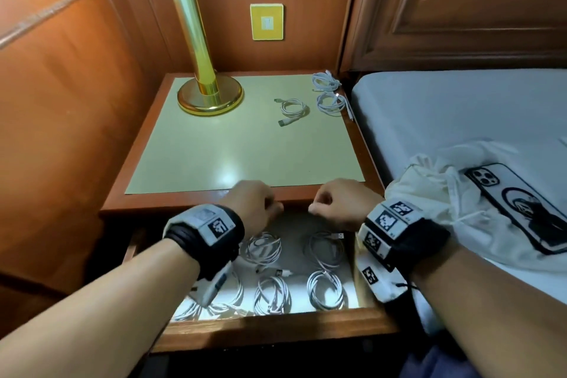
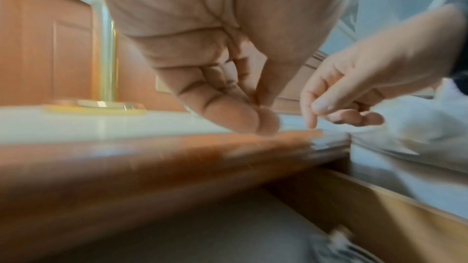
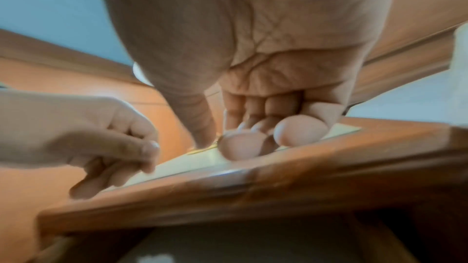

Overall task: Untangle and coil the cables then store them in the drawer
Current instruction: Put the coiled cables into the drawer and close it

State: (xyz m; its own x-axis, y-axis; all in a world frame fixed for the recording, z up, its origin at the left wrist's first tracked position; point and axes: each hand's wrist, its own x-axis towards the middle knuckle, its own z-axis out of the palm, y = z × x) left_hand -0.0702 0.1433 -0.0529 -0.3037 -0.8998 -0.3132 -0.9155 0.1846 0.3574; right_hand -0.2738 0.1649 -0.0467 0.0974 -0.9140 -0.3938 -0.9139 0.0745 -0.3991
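Hovering with loosely curled, empty fingers over the open wooden drawer (image 1: pixel 270 327), the left hand (image 1: pixel 254 202) and right hand (image 1: pixel 340 201) face three thin white coiled cables (image 1: pixel 294 109) well beyond them, probably light, limp and springy, best pinched across each bundle.

Both forearms bare, no sleeves seen. Left wrist (image 1: pixel 205 232) wrapped in black strap, white-grey camera block mounted on top, one black-and-white square marker at its 3 o'clock end. Right wrist (image 1: pixel 399 232) wrapped in black strap, white blocks carried with four such markers, lowest at 6 o'clock.
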